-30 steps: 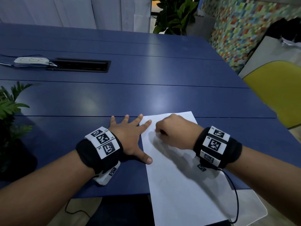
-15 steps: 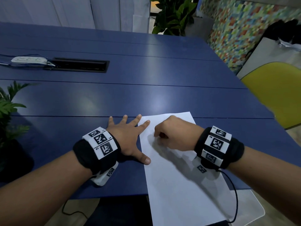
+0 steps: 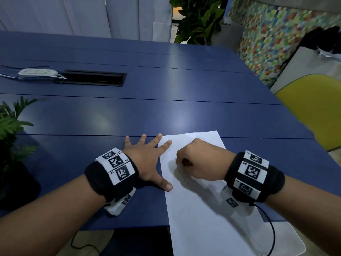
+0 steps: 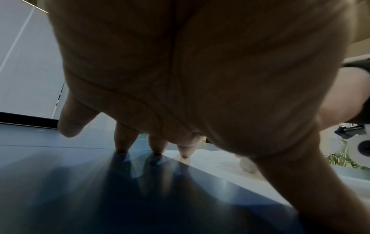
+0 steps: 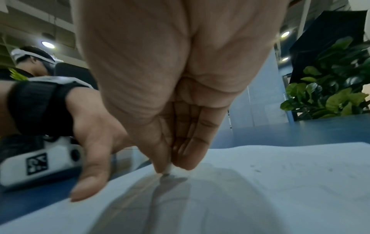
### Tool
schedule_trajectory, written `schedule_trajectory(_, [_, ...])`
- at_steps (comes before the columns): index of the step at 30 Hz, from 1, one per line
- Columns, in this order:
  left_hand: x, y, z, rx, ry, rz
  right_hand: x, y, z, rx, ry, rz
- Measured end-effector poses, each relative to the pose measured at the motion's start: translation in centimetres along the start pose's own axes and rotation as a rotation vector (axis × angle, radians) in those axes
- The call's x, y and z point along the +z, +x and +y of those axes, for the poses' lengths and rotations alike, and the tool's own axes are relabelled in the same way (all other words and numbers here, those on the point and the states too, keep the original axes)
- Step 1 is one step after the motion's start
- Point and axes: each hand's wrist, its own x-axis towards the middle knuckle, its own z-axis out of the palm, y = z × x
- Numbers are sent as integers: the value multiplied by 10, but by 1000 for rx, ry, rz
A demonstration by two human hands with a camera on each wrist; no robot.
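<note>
A white sheet of paper lies on the blue table, its near end hanging over the table's front edge. My left hand lies flat with spread fingers beside the sheet's left edge; index fingertip and thumb tip rest on the paper. My right hand is curled over the upper part of the sheet. In the right wrist view its fingertips pinch a small white object with a dark tip, which touches the paper. Faint marks show on the sheet there.
A white power strip and a black cable slot sit at the far left. A fern stands at the left edge, a yellow chair at the right, a leafy plant behind the table.
My right hand has slid slightly toward me along the paper. The left hand stays flat in the same place.
</note>
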Motion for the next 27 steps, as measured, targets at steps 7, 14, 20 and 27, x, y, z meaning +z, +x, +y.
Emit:
schedule_trajectory(7, [0,1,0,-1,2,-2,-4,3,12,49,-12,40])
schedule_trajectory(14, [0,2,-1,0,3,-6,-6,4,19,73,-27,58])
schedule_trajectory(20, [0,2,-1,2,3,-8,-4,0,12,17,-9,13])
schedule_trajectory(27, [-1,1,0,-1,-1,-14,0,-3,10,-3,36,24])
